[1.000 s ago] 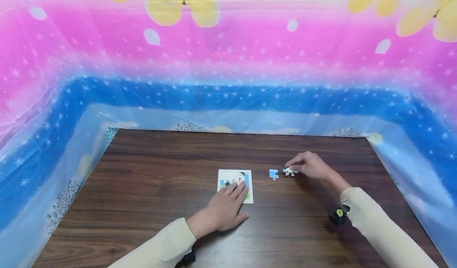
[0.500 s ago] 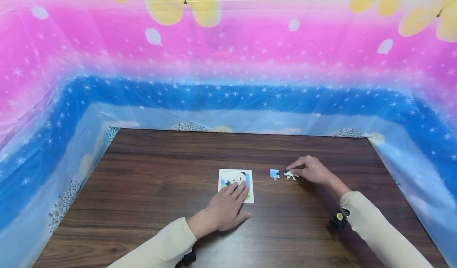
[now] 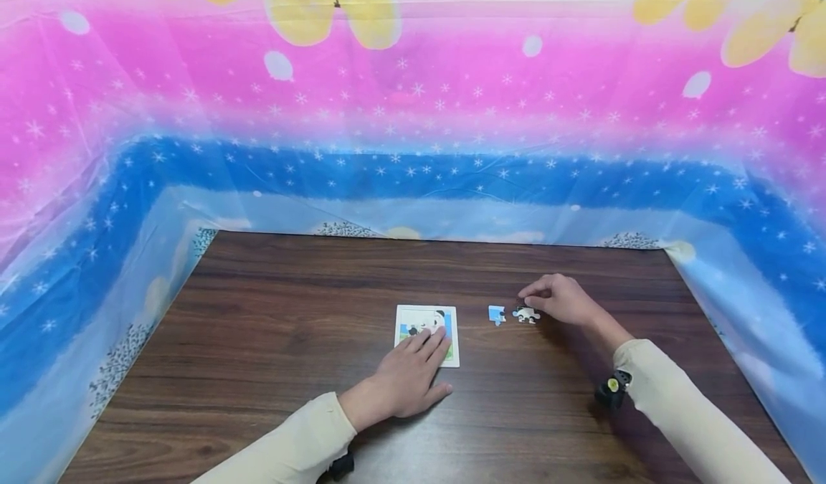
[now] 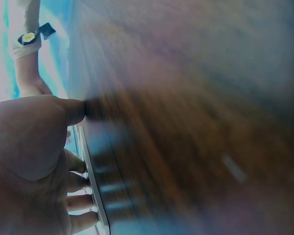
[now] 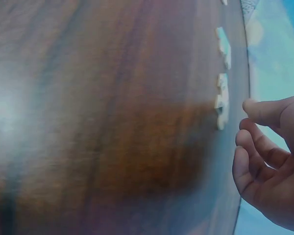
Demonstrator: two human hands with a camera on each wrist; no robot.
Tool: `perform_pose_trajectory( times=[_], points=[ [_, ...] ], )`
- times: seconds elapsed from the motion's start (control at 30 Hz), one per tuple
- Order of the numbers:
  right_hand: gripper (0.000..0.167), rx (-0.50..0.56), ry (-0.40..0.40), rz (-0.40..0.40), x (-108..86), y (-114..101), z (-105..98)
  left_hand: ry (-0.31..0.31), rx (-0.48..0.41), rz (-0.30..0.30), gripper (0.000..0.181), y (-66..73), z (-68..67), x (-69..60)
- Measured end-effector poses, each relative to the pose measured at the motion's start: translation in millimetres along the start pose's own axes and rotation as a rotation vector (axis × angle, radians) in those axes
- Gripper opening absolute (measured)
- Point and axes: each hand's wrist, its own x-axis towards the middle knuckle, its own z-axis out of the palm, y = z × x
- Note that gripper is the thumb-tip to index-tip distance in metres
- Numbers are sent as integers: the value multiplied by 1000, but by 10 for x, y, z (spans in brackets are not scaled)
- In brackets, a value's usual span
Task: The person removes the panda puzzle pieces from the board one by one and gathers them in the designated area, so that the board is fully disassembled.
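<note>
In the head view my left hand [image 3: 405, 380] lies with straight fingers across the lower part of a square puzzle board [image 3: 399, 312] with a panda picture. The left wrist view shows its fingertips on the board's edge. To the right, a black-and-white puzzle piece [image 3: 526, 315] lies on the table. My right hand [image 3: 563, 301] hovers just behind and above it, its fingers loosely bent. In the right wrist view, thumb and fingers hold nothing and stand apart from the piece [image 5: 222, 102]. Left of that piece lies a light blue puzzle piece [image 3: 496, 315].
The dark wooden table [image 3: 290, 297] carries the board and both loose pieces. A pink and blue patterned cloth [image 3: 413, 176] hangs along its back and sides. Black cameras are strapped at both wrists, the right one [image 3: 611, 391] below the sleeve cuff.
My right fingers have let go of the black-and-white piece, which now lies flat and turned on the table. The hand has lifted slightly off it. My left hand has stayed on the board.
</note>
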Motion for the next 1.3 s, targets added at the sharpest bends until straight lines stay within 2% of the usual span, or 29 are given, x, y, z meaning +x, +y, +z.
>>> perform_pose_trajectory(
  times=[0.17,0.4,0.63,0.83,1.3],
  points=[
    [21,20,19,-19,52,-132,-42,19,2,-5,73,-1,1,3],
    [22,29,2,-89,122,-396,57,35,-9,-21,72,-1,3,-4],
    [22,55,-62,-186,197,-675,193,9,-16,-47,75,-5,9,-31],
    [21,62,-89,-235,300,-823,338,-1,-45,-43,83,2,19,-50],
    [16,19,-118,-361,490,-1074,601,0,-58,-20,77,-33,-14,-84]
  ],
)
